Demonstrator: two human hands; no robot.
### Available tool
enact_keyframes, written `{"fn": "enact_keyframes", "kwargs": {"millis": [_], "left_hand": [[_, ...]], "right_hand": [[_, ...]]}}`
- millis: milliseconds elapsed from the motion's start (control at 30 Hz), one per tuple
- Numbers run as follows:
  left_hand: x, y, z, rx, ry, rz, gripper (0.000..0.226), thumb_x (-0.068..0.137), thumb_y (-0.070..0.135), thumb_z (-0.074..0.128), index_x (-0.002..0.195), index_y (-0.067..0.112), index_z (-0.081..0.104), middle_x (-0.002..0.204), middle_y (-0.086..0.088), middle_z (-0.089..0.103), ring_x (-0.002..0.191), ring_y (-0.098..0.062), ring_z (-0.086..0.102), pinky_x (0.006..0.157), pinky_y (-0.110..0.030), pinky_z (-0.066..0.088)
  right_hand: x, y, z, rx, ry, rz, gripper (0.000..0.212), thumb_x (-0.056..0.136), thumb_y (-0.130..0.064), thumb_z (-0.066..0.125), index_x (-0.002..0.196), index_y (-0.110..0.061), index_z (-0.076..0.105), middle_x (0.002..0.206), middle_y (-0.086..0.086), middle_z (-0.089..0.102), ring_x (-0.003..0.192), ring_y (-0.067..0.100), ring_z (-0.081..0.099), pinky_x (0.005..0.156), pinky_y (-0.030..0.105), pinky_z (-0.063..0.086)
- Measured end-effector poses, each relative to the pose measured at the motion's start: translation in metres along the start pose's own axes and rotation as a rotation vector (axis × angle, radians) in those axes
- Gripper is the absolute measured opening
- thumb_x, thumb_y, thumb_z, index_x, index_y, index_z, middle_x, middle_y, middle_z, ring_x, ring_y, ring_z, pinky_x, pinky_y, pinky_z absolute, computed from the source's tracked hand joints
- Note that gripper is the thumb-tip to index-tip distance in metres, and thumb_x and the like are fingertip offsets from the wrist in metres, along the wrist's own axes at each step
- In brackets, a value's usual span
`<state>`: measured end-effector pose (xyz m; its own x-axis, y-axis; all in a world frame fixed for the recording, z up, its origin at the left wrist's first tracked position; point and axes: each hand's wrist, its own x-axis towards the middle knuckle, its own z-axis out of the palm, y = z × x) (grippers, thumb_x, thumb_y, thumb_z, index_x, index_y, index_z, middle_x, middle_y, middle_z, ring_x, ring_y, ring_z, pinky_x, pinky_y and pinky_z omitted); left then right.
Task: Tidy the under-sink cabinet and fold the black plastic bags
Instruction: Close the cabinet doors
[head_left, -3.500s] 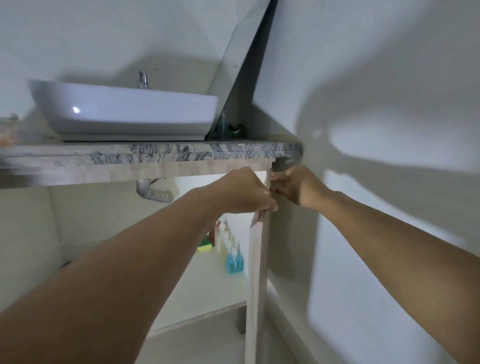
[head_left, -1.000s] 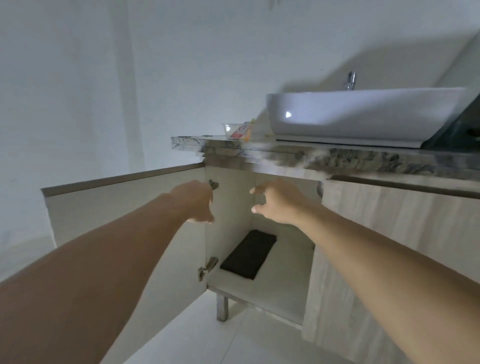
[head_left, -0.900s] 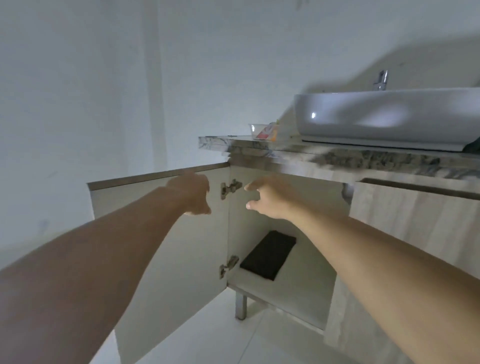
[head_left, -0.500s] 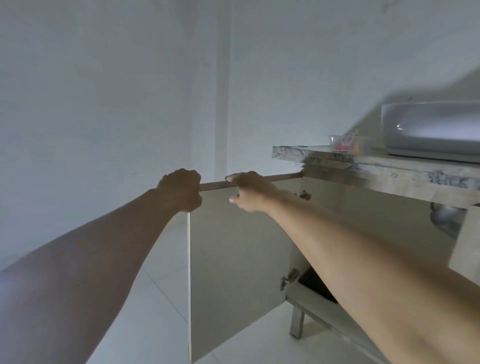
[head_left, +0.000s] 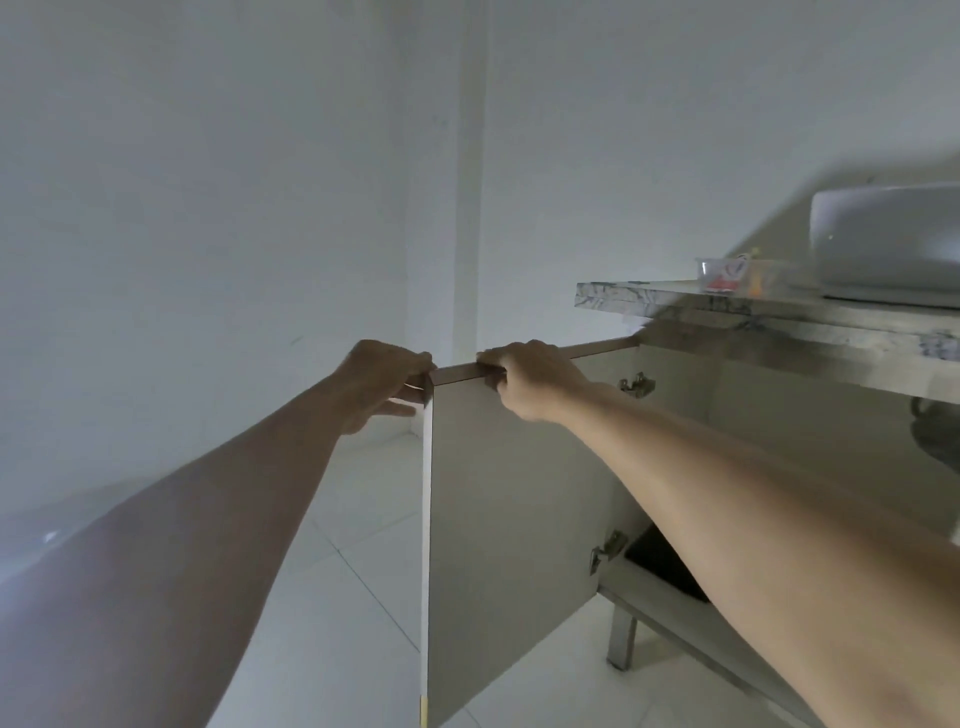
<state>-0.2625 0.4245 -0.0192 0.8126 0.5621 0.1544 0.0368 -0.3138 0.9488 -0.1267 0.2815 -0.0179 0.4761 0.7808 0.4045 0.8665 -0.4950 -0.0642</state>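
Two hands on one flat cabinet door (head_left: 514, 525), swung wide open, smooth matte inner face, thin brown top edge; left hand (head_left: 382, 382) curled over the outer top corner, thumb stretched below; right hand (head_left: 524, 376) gripping the top edge just beside, fingers hooked over it; two metal hinges (head_left: 636, 384) along the far side; dark flat black plastic bags (head_left: 662, 564) lying on the cabinet floor, half hidden behind the right forearm; veined marble surface (head_left: 675, 304) above, carrying a glossy white rounded basin (head_left: 883, 244) and a small clear tub (head_left: 719, 273); pale glossy floor tiles (head_left: 363, 597) below.
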Motion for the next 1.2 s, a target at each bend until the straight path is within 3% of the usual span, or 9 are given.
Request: {"fn": "enact_keyframes", "kwargs": {"millis": [67,200,333,467,600,767,867,967,1200], "left_hand": [[-0.002,0.002,0.005,-0.115,-0.067,-0.082,0.033,0.100,0.025,0.047,0.098,0.000,0.069,0.089,-0.015,0.072,0.082,-0.030,0.067,0.088,-0.046,0.054],[-0.007,0.001,0.027,-0.204,-0.231,-0.221,0.039,0.099,0.022,0.037,0.096,0.000,0.068,0.092,-0.018,0.072,0.080,-0.032,0.068,0.082,-0.043,0.053],[-0.013,-0.007,0.055,-0.129,-0.447,-0.292,0.035,0.093,0.012,0.037,0.092,0.006,0.072,0.097,-0.013,0.071,0.086,-0.033,0.067,0.089,-0.047,0.052],[-0.013,-0.017,0.095,-0.045,-0.671,-0.344,0.032,0.095,0.009,0.041,0.113,0.006,0.067,0.115,-0.013,0.069,0.106,-0.034,0.065,0.099,-0.057,0.046],[-0.011,-0.020,0.138,-0.044,-0.783,-0.280,0.038,0.093,0.005,0.049,0.127,0.013,0.062,0.128,-0.002,0.064,0.117,-0.026,0.061,0.100,-0.058,0.045],[-0.015,0.002,0.207,-0.070,-0.660,-0.120,0.053,0.090,-0.002,0.058,0.135,0.025,0.053,0.145,0.004,0.048,0.127,-0.022,0.051,0.101,-0.053,0.045],[-0.017,0.021,0.249,-0.011,-0.536,0.055,0.071,0.087,0.005,0.065,0.147,0.031,0.038,0.154,0.004,0.035,0.139,-0.021,0.036,0.105,-0.045,0.039],[-0.017,0.035,0.287,0.080,-0.502,0.241,0.071,0.090,0.018,0.065,0.151,0.029,0.030,0.155,-0.002,0.032,0.141,-0.021,0.032,0.108,-0.036,0.035],[-0.008,0.038,0.344,0.403,-0.297,0.495,0.073,0.093,0.023,0.063,0.146,0.003,0.018,0.147,-0.006,0.029,0.131,-0.028,0.043,0.099,-0.031,0.041]], "right_hand": [[-0.006,0.006,-0.005,-0.009,0.024,-0.019,0.021,0.095,-0.016,0.045,0.090,-0.023,0.063,0.091,-0.002,0.063,0.091,0.030,0.058,0.073,0.033,0.043],[-0.025,0.015,-0.021,0.045,0.049,0.000,0.027,0.098,-0.027,0.046,0.102,-0.025,0.073,0.101,-0.001,0.071,0.096,0.025,0.062,0.085,0.036,0.050],[-0.045,0.031,-0.033,0.189,0.092,0.070,0.035,0.091,-0.044,0.054,0.083,-0.016,0.074,0.078,0.003,0.070,0.081,0.020,0.063,0.070,0.032,0.050],[-0.073,0.050,-0.047,0.222,0.154,0.073,0.054,0.086,-0.041,0.063,0.047,-0.010,0.041,0.048,0.006,0.044,0.049,0.017,0.039,0.054,0.030,0.036],[-0.101,0.074,-0.065,0.271,0.109,0.151,0.037,0.077,-0.022,0.062,0.065,0.012,0.056,0.091,0.026,0.069,0.058,0.034,0.061,0.053,0.032,0.046],[-0.141,0.113,-0.090,0.165,0.129,0.175,0.022,0.073,-0.008,0.062,0.068,0.014,0.061,0.074,0.029,0.064,0.067,0.045,0.058,0.058,0.039,0.049],[-0.168,0.139,-0.104,0.107,0.168,0.221,0.043,0.076,-0.031,0.068,0.058,0.006,0.055,0.053,0.017,0.044,0.050,0.027,0.038,0.050,0.035,0.032],[-0.194,0.162,-0.116,0.154,0.211,0.285,0.058,0.064,-0.053,0.053,0.060,0.004,0.064,0.058,0.023,0.057,0.050,0.020,0.044,0.051,0.032,0.036],[-0.216,0.199,-0.118,-0.061,0.156,0.296,0.024,0.075,-0.026,0.057,0.066,-0.009,0.071,0.062,0.008,0.067,0.057,0.027,0.062,0.048,0.036,0.048]]}}
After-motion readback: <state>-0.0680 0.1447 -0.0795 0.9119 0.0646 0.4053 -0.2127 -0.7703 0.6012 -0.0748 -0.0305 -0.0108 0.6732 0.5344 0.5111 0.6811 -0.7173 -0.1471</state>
